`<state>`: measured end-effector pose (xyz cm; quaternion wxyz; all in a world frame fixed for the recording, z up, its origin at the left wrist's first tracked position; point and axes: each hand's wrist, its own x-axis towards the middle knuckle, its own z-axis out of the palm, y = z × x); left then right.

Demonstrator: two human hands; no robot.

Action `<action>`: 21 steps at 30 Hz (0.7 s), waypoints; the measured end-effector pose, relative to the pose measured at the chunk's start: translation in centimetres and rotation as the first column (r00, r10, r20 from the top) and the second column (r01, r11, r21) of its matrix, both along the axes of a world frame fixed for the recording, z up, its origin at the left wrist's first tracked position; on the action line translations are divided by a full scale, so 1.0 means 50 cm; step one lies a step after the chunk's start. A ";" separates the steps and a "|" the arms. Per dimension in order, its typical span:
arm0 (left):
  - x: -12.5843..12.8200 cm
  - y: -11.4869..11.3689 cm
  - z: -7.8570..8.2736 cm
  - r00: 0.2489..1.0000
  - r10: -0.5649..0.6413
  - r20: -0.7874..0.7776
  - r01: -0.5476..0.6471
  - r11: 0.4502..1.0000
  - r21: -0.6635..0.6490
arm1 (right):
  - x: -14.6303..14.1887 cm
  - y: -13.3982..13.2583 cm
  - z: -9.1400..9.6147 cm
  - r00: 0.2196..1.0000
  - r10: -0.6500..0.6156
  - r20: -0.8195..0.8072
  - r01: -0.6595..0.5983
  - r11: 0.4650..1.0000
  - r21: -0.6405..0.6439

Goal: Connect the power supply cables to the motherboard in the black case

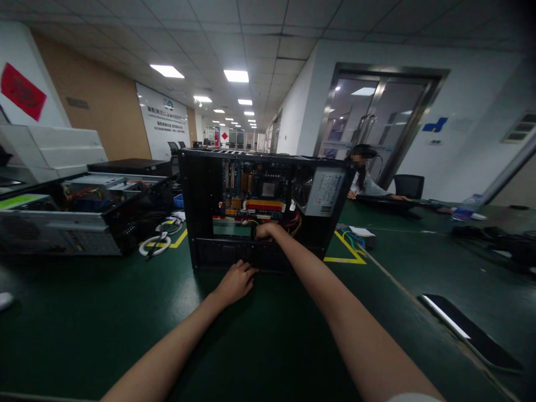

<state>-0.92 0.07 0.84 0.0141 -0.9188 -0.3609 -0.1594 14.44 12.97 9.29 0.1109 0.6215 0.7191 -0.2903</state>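
Observation:
A black computer case stands on the green table with its side open toward me. Inside it I see a motherboard with red and yellow memory slots, and a silver power supply at the upper right. My right hand reaches into the lower part of the case, beside a bundle of coloured wires. Its fingers are bent inward around something dark, which I cannot make out. My left hand lies against the bottom edge of the case, fingers stretched out and holding nothing.
Another opened computer case lies at the left, with white cables beside it. Yellow tape marks the table. A phone-like black slab lies at the right. Across the table sits a person; a bottle stands farther right.

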 end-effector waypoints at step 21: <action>0.000 -0.003 0.004 1.000 -0.008 0.014 0.008 1.000 -0.006 | -0.004 -0.012 -0.027 0.993 0.049 -0.112 -0.058 0.996 -0.075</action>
